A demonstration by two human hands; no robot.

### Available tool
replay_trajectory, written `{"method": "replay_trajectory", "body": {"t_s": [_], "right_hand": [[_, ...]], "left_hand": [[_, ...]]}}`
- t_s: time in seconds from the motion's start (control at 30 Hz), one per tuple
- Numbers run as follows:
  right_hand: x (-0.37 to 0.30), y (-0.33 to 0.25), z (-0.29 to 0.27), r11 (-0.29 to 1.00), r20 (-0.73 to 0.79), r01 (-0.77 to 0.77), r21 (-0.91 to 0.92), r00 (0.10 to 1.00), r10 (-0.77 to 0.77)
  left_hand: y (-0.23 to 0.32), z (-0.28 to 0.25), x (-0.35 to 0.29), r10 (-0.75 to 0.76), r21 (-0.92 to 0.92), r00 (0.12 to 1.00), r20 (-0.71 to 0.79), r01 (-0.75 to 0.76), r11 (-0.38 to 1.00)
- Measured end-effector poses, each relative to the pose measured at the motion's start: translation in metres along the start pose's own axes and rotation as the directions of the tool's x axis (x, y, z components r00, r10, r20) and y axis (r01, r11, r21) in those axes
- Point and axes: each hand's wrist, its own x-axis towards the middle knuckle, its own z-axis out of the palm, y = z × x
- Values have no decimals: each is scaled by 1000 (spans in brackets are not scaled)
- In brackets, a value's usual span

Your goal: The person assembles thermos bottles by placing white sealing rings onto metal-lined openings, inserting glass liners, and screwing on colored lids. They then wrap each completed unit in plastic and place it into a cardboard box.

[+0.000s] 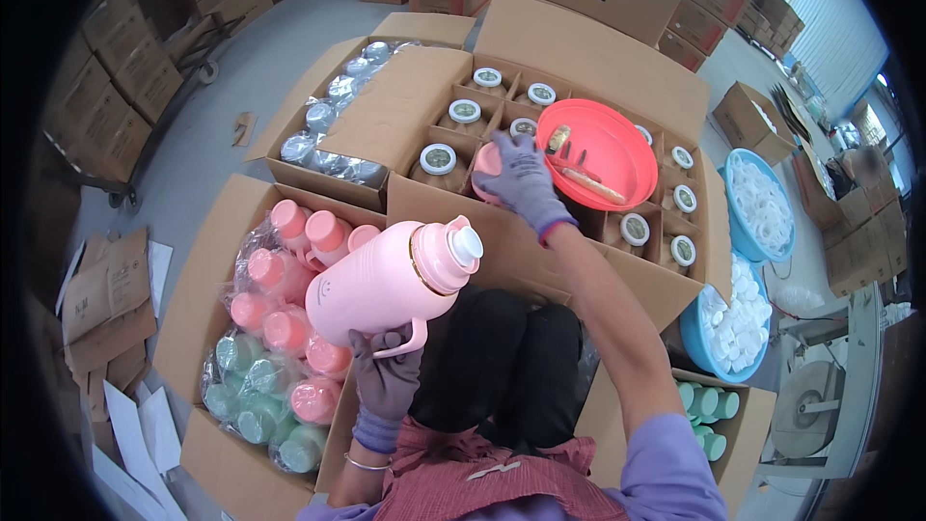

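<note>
My left hand point(384, 376), in a grey glove, is closed round the lower side of a pink vacuum flask point(371, 280). The flask lies tilted, with its white stopper point(467, 246) toward the upper right and its handle underneath. Out in front, my gloved right hand point(526, 180) grips a pink cup lid point(488, 172) at the near edge of a divided carton point(463, 203). White-capped bottles point(438, 159) stand in that carton's compartments. Beside the right hand, a red round tray point(617, 154) rests on the carton, holding a few wooden-handled tools point(593, 183).
To the left, an open carton point(198, 299) holds pink and green cup-topped flasks in plastic. Silver-topped items fill a carton point(280, 174) behind it. On the right are blue basins point(779, 251) of white rings and caps, and a carton of green cups point(712, 403). Flattened cardboard point(111, 299) lies far left.
</note>
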Motion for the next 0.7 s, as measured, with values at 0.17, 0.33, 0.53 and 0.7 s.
{"method": "replay_trajectory", "body": {"t_s": [0.17,0.33,0.53,0.7], "right_hand": [[-87,-33,-75,741,-401,547,390,825,-398],[-170,-26,-55,631,-280,416,655,909,-308],[-184,13,-39,-329,509,-549,768,835,-207],[-147,61,-77,157,580,-561,813,802,-140]], "left_hand": [[11,-4,0,-60,-70,988,144,71,995],[-13,32,-9,-136,117,989,-56,142,983],[-19,40,-1,40,838,997,61,-73,541],[-21,70,21,-627,198,387,676,-915,-352]]}}
